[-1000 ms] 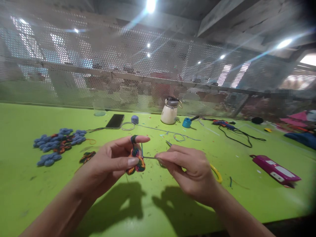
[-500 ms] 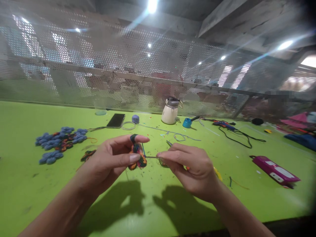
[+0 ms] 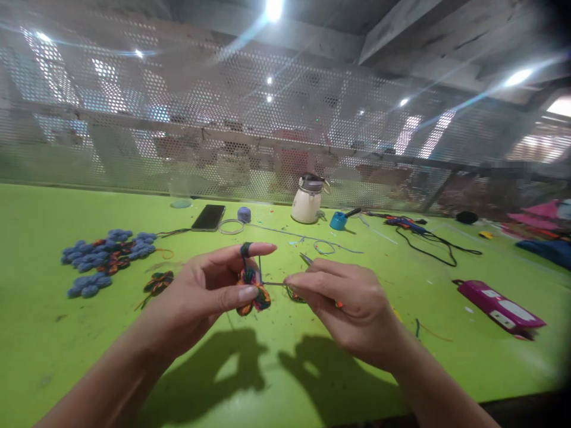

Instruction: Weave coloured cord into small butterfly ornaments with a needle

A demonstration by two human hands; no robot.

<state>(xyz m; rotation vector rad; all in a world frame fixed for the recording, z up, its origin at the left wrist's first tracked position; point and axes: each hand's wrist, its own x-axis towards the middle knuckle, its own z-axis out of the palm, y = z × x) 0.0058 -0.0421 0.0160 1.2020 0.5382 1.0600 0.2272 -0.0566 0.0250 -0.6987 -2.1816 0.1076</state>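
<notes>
Between thumb and fingers, my left hand (image 3: 203, 291) pinches a multicoloured crochet flower (image 3: 256, 297) in orange, green and pink. Dark yarn (image 3: 245, 249) wraps round its outstretched index finger and runs down to the flower. My right hand (image 3: 345, 303) is closed on a thin crochet hook (image 3: 274, 284), whose tip meets the yarn beside the flower. A pointed metal tip (image 3: 306, 259) shows just behind the right hand; what it belongs to is hidden. Some dark yarn (image 3: 295, 295) lies under the right fingertips, partly covered.
Blue crochet flowers (image 3: 89, 285) and a multicoloured one (image 3: 158, 282) lie at left. Farther back are a phone (image 3: 209, 217), a purple yarn ball (image 3: 244, 214), a white bottle (image 3: 307, 202) and a blue pot (image 3: 338, 221). A magenta power strip (image 3: 499, 309) and a glue gun (image 3: 404, 223) lie at right.
My left hand and the flower have shifted slightly right and the flower slightly down. More yarn shows between the index finger and the flower. My right hand has barely moved.
</notes>
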